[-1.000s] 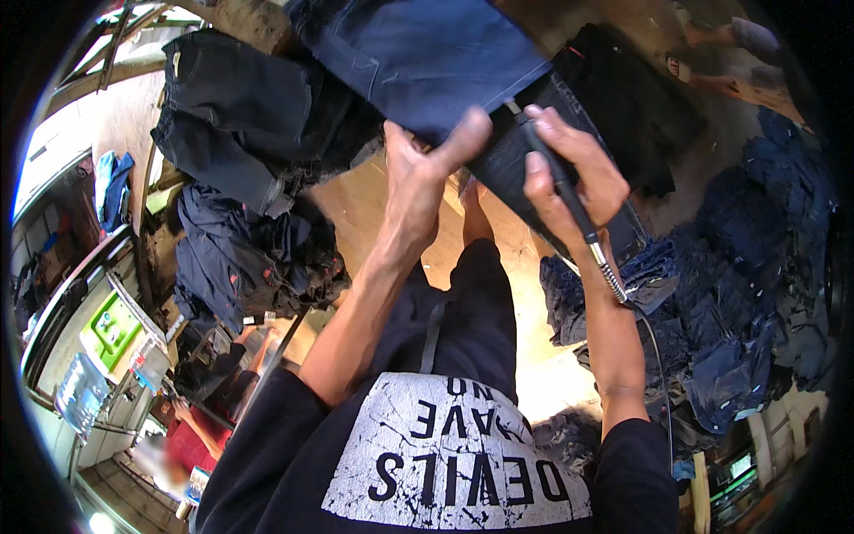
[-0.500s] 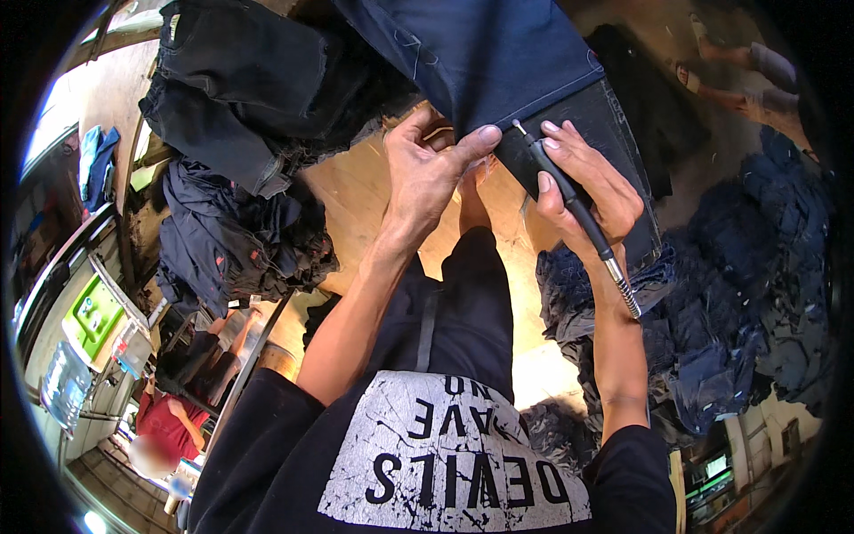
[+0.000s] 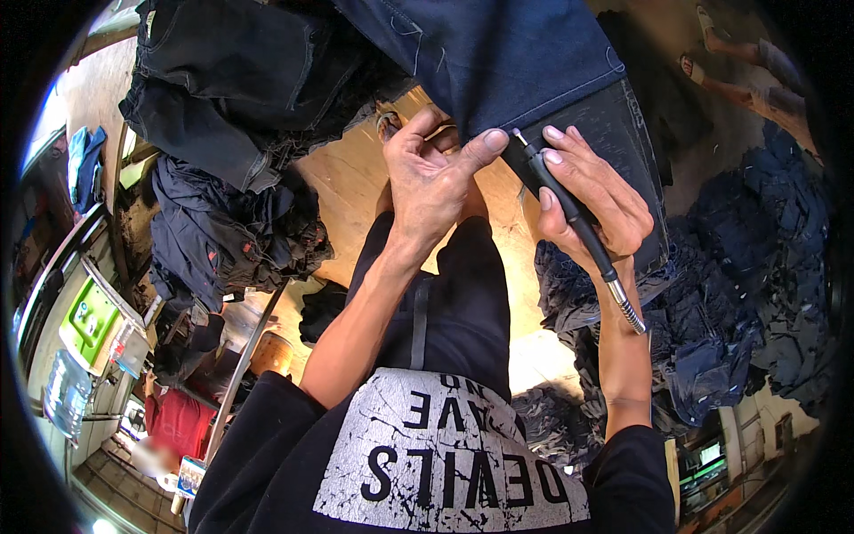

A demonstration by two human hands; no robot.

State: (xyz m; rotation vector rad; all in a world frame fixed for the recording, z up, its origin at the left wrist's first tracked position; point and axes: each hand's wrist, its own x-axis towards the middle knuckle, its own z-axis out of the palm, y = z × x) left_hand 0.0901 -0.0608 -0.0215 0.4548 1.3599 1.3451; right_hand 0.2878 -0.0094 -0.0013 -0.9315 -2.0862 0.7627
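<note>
A dark blue denim garment (image 3: 525, 67) with a stitched hem and loose pale threads lies at the top, over a flat black panel (image 3: 594, 133). My left hand (image 3: 427, 182) is closed at the garment's lower left corner, its thumb along the hem's end and its fingers curled behind. In my right hand (image 3: 609, 200) is a slim black rotary handpiece (image 3: 578, 222), held like a pen, with a metal spring at its back end. Its small pale tip points at the hem near my left thumb. Whether the tip touches the cloth, I cannot tell.
Black trousers (image 3: 222, 80) are heaped at the upper left, above more dark garments (image 3: 222, 222). Another dark clothing pile (image 3: 712, 294) spreads along the right. A person in red (image 3: 181, 425) is at the lower left; another person's legs (image 3: 756, 80) show at the upper right.
The view has shifted slightly, and my legs show farther left. Both hands keep nearly the same hold; the handpiece tip stays by the hem. The person in red has shifted a little.
</note>
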